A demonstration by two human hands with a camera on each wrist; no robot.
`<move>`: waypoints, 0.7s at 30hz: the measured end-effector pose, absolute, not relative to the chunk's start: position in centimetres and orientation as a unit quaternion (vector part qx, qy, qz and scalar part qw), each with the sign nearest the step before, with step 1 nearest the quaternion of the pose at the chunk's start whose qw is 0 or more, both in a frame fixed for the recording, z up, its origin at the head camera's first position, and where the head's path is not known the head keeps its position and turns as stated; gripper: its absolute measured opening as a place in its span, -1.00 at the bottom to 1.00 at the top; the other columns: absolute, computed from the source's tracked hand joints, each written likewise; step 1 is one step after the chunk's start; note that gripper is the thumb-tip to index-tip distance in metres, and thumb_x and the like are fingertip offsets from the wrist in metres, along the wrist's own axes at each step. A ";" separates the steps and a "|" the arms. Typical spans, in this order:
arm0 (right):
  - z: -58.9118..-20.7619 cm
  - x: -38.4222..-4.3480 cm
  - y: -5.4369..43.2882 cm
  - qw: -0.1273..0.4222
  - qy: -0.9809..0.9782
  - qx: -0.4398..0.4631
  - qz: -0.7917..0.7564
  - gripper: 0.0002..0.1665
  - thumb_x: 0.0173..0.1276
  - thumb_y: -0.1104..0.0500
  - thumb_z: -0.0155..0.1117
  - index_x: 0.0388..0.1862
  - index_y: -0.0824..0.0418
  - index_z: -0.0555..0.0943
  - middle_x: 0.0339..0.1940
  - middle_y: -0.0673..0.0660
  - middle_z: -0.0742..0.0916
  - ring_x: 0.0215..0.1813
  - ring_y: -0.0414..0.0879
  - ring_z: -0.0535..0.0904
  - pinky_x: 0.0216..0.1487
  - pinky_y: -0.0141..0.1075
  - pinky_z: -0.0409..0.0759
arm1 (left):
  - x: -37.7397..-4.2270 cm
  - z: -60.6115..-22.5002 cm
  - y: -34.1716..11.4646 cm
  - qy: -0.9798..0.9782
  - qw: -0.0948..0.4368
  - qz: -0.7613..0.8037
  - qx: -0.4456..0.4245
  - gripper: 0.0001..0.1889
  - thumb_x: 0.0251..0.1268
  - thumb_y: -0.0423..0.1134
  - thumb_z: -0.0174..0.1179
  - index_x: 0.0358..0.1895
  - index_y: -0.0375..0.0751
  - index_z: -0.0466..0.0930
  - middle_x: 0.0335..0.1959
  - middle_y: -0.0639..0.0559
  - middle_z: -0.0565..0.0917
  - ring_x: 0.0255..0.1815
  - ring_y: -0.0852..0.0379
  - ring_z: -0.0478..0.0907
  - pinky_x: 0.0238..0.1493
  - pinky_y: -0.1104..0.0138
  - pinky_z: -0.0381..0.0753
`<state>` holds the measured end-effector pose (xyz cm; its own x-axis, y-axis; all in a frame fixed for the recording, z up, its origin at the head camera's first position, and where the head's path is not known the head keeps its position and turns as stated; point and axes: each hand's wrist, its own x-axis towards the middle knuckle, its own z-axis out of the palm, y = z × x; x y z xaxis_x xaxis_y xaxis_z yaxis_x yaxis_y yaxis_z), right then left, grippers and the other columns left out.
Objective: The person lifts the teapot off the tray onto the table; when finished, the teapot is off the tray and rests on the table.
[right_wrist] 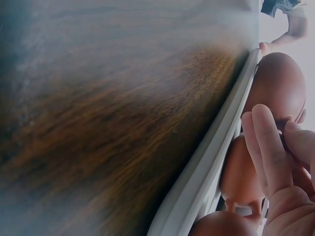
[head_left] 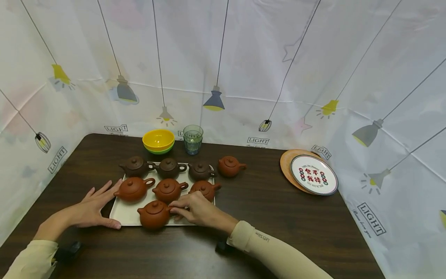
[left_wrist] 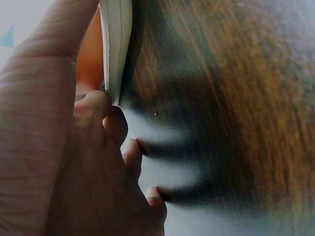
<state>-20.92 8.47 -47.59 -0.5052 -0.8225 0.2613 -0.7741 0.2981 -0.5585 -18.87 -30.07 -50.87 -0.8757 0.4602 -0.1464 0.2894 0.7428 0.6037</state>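
A reddish-brown clay teapot (head_left: pixel 153 217) stands at the front of a white tray (head_left: pixel 128 215). My right hand (head_left: pixel 200 210) pinches its handle between thumb and fingers; the right wrist view shows the same teapot (right_wrist: pixel 279 83) beyond the fingertips. My left hand (head_left: pixel 87 211) rests at the tray's left side with fingers spread, and the left wrist view has the tray edge (left_wrist: pixel 115 49) against it. Behind the front teapot sit a reddish teapot (head_left: pixel 131 190), another (head_left: pixel 168 191) and a third (head_left: pixel 205 189), partly hidden by my right hand. Dark brown teapots (head_left: pixel 168 168) line the tray's back edge.
One more reddish teapot (head_left: pixel 229 167) stands on the dark table (head_left: pixel 271 217), off the tray's right side. Toward the back are a yellow bowl (head_left: pixel 158 138) stacked in a green one and a greenish glass (head_left: pixel 193 140). A printed plate (head_left: pixel 315 185) leans over a round wooden board (head_left: pixel 285 166).
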 end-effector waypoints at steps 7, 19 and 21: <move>-47.3 -21.3 9.3 -0.006 0.800 -0.515 -0.310 -0.77 0.59 0.22 0.33 0.10 0.21 0.82 -0.15 0.06 0.90 -0.16 -0.25 0.84 -0.05 -0.59 0.69 | -18.8 -51.3 -29.9 0.922 0.144 0.296 0.206 0.41 0.08 0.13 0.61 0.81 0.03 -0.31 0.75 -0.47 -0.02 0.74 -0.61 -0.23 0.49 -0.64 -0.36; -44.5 -21.5 13.2 -0.034 0.807 -0.469 -0.357 -0.72 0.52 0.29 0.39 0.15 0.25 0.81 -0.09 0.13 0.90 -0.12 -0.15 0.87 -0.06 -0.54 0.74 | -18.8 -51.1 -30.0 0.922 0.147 0.294 0.203 0.42 0.08 0.15 0.61 0.81 0.03 -0.32 0.75 -0.47 -0.02 0.75 -0.59 -0.25 0.49 -0.64 -0.38; -44.0 -21.8 14.0 -0.050 0.809 -0.466 -0.354 -0.74 0.52 0.30 0.39 0.12 0.25 0.83 -0.10 0.13 0.90 -0.10 -0.12 0.87 -0.05 -0.52 0.76 | -18.8 -51.1 -30.1 0.922 0.145 0.294 0.205 0.42 0.08 0.14 0.61 0.81 0.04 -0.33 0.74 -0.49 -0.01 0.75 -0.59 -0.25 0.48 -0.64 -0.37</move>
<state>-21.79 14.02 -44.04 -0.5599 -0.7191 0.4116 -0.7902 0.3139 -0.5263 -18.78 -30.07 -51.09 -0.8739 0.4637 -0.1460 0.2936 0.7428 0.6017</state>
